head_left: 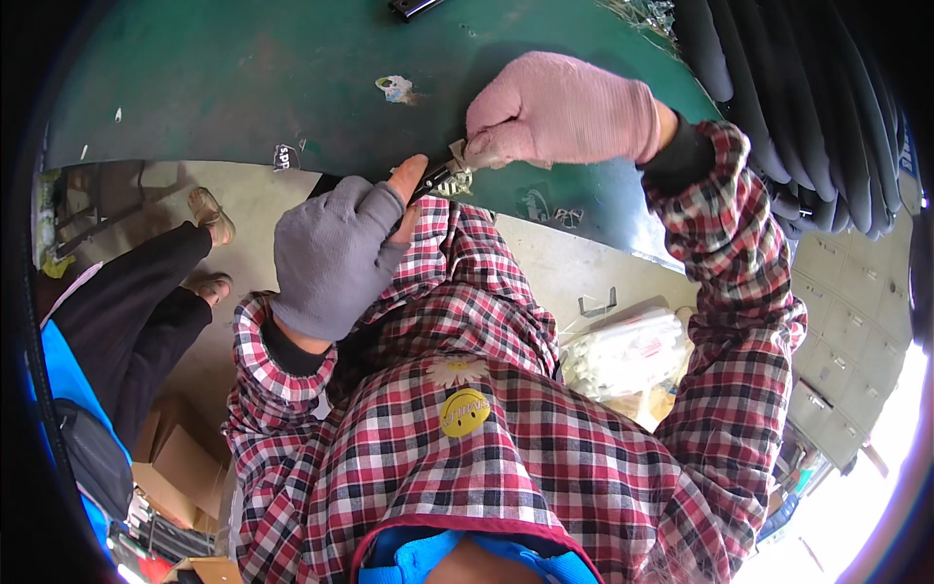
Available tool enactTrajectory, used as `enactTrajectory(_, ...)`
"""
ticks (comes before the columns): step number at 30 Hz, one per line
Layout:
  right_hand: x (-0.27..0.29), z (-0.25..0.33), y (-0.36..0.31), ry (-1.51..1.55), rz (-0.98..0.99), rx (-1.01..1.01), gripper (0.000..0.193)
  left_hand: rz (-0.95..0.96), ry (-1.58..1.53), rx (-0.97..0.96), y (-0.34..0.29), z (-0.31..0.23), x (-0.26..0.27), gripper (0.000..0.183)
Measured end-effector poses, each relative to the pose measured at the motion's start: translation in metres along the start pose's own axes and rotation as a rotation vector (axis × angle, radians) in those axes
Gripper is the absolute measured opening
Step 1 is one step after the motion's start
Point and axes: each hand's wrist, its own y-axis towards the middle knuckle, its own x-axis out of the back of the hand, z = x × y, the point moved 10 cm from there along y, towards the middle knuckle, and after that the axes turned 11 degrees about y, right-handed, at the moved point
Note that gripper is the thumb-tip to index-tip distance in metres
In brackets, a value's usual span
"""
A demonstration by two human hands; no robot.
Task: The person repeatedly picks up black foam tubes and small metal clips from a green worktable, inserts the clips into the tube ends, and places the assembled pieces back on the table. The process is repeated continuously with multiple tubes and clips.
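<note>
Left hand [336, 248]: grey glove; black piece [435, 182] gripped by bare fingertips.
Right hand [559, 112]: pink glove; pale scrap [456, 156] pinched at the piece's end.
Black piece: held above centre of frame, near edge of green table [243, 88].
Upper right: black tubes [808, 107] seen bunched.

Across from me, a person in a red, white and black checked garment [467, 389] works at a green tabletop [243, 78]. The left hand [341, 243], in a grey glove with bare fingertips, grips a slim black piece [437, 179]; the right hand [550, 112], gloved in pink fabric, pinches a pale crumpled strip [457, 154] at its end. Long dark-grey padded tubes [788, 97] hang beside the table, and I see someone's black-trousered legs [146, 302] at the left.
</note>
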Motion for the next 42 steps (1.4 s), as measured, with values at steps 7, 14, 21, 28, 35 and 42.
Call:
enactTrajectory(7, 0.064, -0.078, -0.061, -0.132, -0.428, -0.068, 0.024, 0.007, -0.129, 0.024, -0.004, 0.024, -0.012, 0.050)
enactTrajectory(14, 0.043, -0.017, -0.090, -0.427, -1.219, 0.256, 0.032, 0.074, -0.420, 0.039, -0.055, 0.055, 0.100, 0.053)
enactTrajectory(21, -0.121, 0.084, -0.025, 0.069, -0.733, 0.878, 0.074, 0.198, -0.660, 0.107, -0.088, 0.061, 0.244, 0.051)
enactTrajectory(28, -0.108, 0.112, -0.039, -0.217, -0.928, 0.611, 0.053, -0.534, -0.795, -0.013, -0.009, 0.095, 0.346, 0.058)
enactTrajectory(35, 0.053, 0.016, -0.206, -0.293, -1.435, 0.301, 0.049, -0.372, -0.698, 0.143, 0.114, 0.130, 0.172, 0.047)
enactTrajectory(42, 0.164, -0.109, -0.224, -0.752, -1.590, -0.449, 0.051, -0.228, -0.462, 0.123, 0.194, 0.124, 0.024, 0.039)
